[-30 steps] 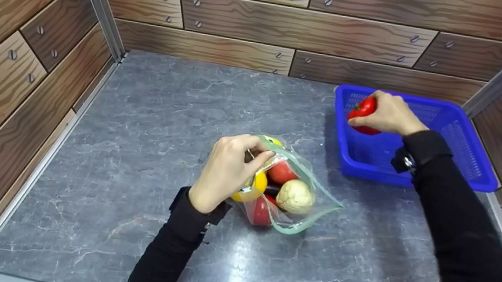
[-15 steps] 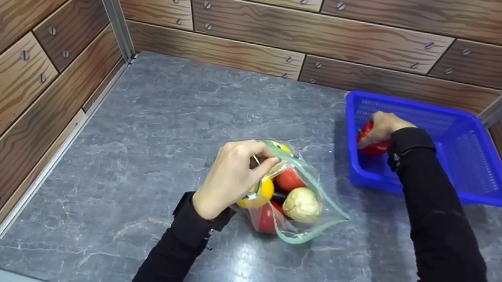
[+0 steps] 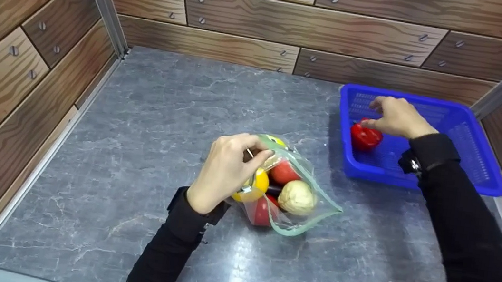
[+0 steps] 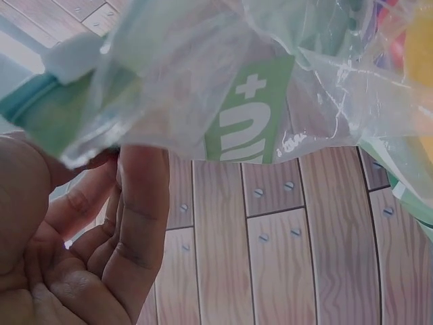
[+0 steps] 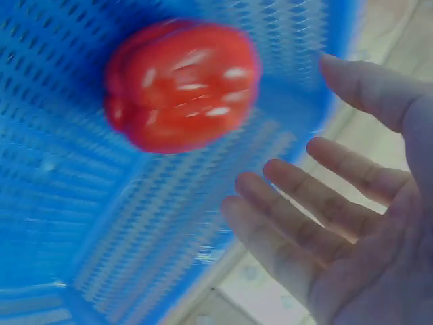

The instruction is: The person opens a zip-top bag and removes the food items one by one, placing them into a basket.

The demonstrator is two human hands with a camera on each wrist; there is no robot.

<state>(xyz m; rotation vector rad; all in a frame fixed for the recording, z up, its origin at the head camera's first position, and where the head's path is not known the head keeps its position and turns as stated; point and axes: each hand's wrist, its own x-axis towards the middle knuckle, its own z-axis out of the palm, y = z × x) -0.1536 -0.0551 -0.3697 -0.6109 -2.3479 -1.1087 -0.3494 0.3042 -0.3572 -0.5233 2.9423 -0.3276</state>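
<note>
A red bell pepper [image 3: 366, 137] lies in the left end of the blue basket [image 3: 423, 181]. Just above it hovers my right hand [image 3: 400, 117], fingers spread and holding nothing; the right wrist view shows a gap between those fingers [image 5: 298, 223] and the pepper [image 5: 186, 84]. With thumb and fingertips, my left hand [image 3: 227, 171] pinches the green-edged rim of a clear zip bag [image 3: 318, 214]. Inside the bag are a pale round vegetable [image 3: 297, 197], red items [image 3: 284, 172], something yellow [image 3: 255, 184] and a dark piece, partly hidden by film and hand.
The grey marbled tabletop [image 3: 163, 116] runs under both bag and basket. Wood-patterned panels [image 3: 247, 16] enclose the left, back and right sides, with metal posts at the corners. The basket stands close to the back right corner.
My right hand lowered the red bell pepper into the basket, let go of it and rose a little. The left hand stays on the bag's rim.
</note>
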